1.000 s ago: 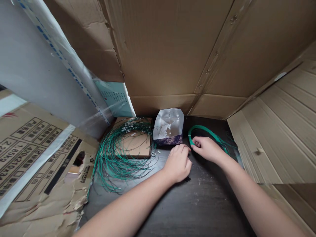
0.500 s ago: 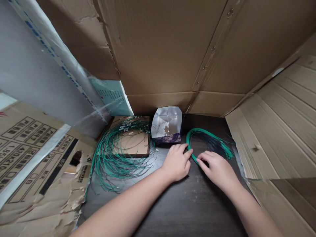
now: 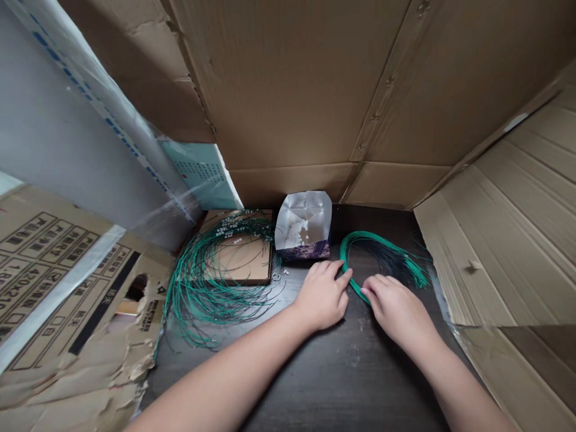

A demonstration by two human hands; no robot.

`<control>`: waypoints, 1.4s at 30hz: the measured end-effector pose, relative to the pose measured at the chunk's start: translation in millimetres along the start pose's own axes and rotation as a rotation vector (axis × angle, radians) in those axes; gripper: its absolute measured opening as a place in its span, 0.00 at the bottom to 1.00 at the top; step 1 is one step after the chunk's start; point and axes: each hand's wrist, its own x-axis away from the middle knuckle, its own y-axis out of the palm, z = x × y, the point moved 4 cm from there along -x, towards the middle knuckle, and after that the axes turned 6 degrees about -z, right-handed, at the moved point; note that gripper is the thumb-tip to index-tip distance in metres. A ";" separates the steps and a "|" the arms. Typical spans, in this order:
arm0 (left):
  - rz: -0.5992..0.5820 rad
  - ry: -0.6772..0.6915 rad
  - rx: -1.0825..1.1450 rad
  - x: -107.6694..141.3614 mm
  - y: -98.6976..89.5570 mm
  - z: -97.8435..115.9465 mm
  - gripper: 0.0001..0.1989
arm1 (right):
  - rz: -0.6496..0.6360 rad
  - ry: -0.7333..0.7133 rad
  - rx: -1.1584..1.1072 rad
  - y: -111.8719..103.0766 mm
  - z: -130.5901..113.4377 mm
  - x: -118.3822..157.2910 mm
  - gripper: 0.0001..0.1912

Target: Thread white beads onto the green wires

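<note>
A curved bundle of thin green wires (image 3: 360, 236) with dark ends lies on the dark table, opening to the right. My left hand (image 3: 320, 297) rests palm down at its left side, fingers extended and fingertips touching the bundle. At the near end of the curve, my right hand (image 3: 399, 307) has thumb and fingers pinched together on green wire; how many strands it holds cannot be seen. Just beyond my left hand stands a torn-open bag (image 3: 318, 219), silver inside, holding small white pieces (image 3: 297, 233).
To the left, a loose tangle of green wires (image 3: 193, 300) with small white ends spreads over a brown board (image 3: 252, 264) and the table (image 3: 355, 372). A few white bits (image 3: 276, 277) lie by the board's corner. Cardboard walls (image 3: 288, 90) enclose the back and sides.
My right hand has shifted slightly right along the near end of the green wire bundle, its fingers drawn closer together. My left hand stays in place on the bundle.
</note>
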 end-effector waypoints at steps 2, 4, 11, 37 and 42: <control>0.003 -0.001 0.005 -0.2 0.3 -0.2 0.26 | 0.028 -0.014 0.065 -3.4 -2.0 1.1 0.12; 0.002 -0.005 0.010 -0.5 0.6 -0.4 0.26 | 0.048 -0.020 0.105 -7.1 -3.6 2.4 0.11; 0.007 -0.004 0.011 -1.0 2.4 -1.3 0.26 | -0.062 0.009 -0.010 -5.9 2.6 7.0 0.07; 0.013 0.001 -0.001 -0.6 1.7 -0.7 0.26 | -0.404 -0.012 -0.495 -28.4 14.2 33.4 0.16; 0.015 -0.001 0.006 -0.9 1.6 -1.1 0.26 | -0.441 0.099 -0.436 -32.7 16.3 30.5 0.16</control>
